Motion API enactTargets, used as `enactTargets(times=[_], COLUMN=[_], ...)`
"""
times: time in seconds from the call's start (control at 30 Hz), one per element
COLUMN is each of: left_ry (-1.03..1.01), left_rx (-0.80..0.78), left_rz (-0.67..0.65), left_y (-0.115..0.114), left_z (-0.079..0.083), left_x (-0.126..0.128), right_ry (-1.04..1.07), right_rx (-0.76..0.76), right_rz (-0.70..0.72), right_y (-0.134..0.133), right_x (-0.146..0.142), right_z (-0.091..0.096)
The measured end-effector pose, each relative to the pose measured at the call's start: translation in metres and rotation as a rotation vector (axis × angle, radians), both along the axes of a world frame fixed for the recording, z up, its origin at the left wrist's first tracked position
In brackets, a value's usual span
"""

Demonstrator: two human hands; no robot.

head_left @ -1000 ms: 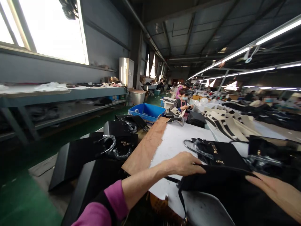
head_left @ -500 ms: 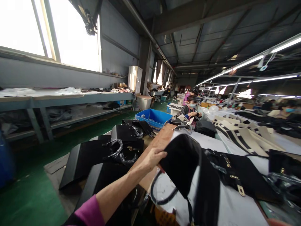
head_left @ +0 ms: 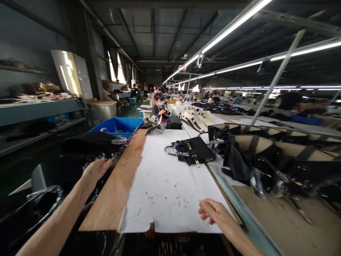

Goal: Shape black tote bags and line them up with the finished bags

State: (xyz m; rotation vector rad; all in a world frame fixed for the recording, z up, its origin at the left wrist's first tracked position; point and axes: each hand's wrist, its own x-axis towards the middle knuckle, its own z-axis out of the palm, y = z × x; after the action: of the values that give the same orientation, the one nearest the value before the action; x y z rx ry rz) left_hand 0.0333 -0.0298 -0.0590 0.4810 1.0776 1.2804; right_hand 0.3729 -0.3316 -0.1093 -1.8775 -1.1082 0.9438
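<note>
My left hand (head_left: 96, 170) is stretched out at the left, fingers extended and holding nothing. It is nearest to the dark pile of black handbags (head_left: 80, 151), some with clear plastic wrap on the handles. My right hand (head_left: 213, 211) hovers over the lower right of the white paper-covered table (head_left: 162, 181), its fingers loosely bent and nothing visible in them. Farther up the paper lies a black handbag (head_left: 202, 151) with gold-coloured clasps and plastic-wrapped handles; neither hand touches it.
A brown board (head_left: 114, 192) runs along the table's left side. Behind the pile stands a blue bin (head_left: 130, 122). Several black bags with beige insides (head_left: 255, 142) crowd the right-hand table. A co-worker (head_left: 160, 110) sits at the far end, near striped pieces (head_left: 193, 121).
The black bag that my left hand gripped has left that hand, which is now open and over the left pile. My right hand has come into view. The camera has turned right.
</note>
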Motion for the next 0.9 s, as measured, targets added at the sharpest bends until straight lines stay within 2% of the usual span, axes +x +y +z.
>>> enactTargets(times=[0.07,0.1,0.13,0.17,0.23,0.3,0.4,0.47,0.57,0.67,0.8,0.9], left_ry=[0.067,0.262,0.528,0.814,0.957,1.077,1.253,1.373,1.537,1.643,1.699,1.731], left_rx=[-0.023,0.070,0.242,0.480,0.603,0.729,0.892,0.952,0.968,0.949,0.967,0.961], left_rz=[-0.218,-0.454,-0.632,-0.770,-0.821,-0.831,-0.868,-0.905,-0.963,-1.026,-1.078,-1.108], left_y=[-0.018,-0.027,-0.036,-0.043,-0.050,-0.047,-0.030,-0.016,0.003,0.017,0.019,0.003], left_z=[-0.032,-0.045,-0.054,-0.061,-0.065,-0.061,-0.055,-0.056,-0.065,-0.075,-0.078,-0.075], left_x=[0.040,0.063,0.088,0.114,0.165,0.213,0.275,0.305,0.332,0.341,0.333,0.315], right_ry=[-0.306,-0.466,-0.611,-0.732,-0.905,-1.005,-1.092,-1.124,-1.142,-1.132,-1.106,-1.090], right_rx=[0.044,0.070,0.097,0.124,0.171,0.200,0.219,0.222,0.226,0.214,0.194,0.185], right_rz=[-0.003,-0.012,-0.025,-0.032,-0.035,-0.059,-0.106,-0.115,-0.108,-0.105,-0.148,-0.155], right_y=[0.001,0.002,0.002,0.003,0.005,0.007,0.009,0.010,0.012,0.014,0.013,0.012], right_x=[0.005,0.008,0.011,0.015,0.022,0.027,0.031,0.033,0.036,0.038,0.034,0.030], right_z=[-0.016,-0.025,-0.035,-0.045,-0.064,-0.080,-0.093,-0.096,-0.098,-0.096,-0.092,-0.088])
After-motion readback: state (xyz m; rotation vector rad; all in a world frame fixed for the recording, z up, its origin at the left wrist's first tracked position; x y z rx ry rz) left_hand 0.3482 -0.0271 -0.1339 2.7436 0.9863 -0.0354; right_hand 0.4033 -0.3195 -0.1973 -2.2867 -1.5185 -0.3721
